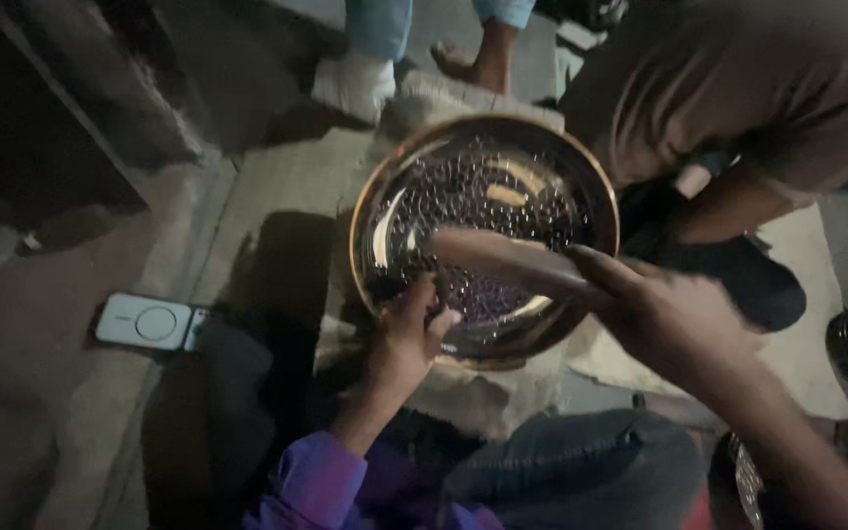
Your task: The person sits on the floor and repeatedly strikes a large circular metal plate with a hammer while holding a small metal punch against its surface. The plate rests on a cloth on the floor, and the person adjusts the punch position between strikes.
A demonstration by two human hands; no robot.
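Your left hand (414, 329) grips the near rim of a round brass tray (484, 236) on the floor; your right hand (674, 314) clamps a blurred wooden tool (512, 260) over it, mid-hammering. Next strike needs steady aim.

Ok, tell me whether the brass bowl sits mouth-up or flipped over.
Mouth-up: the brass bowl shows its hammered, dimpled inside, ringed by the rim.

The left hand (412, 329) reaches forward from a purple sleeve, forearm bare, fingers curled and thumb raised, knuckles toward the camera. The right hand (674, 319) comes in from the lower right, blurred, fingers closed in a grip, its bare forearm running off the corner.
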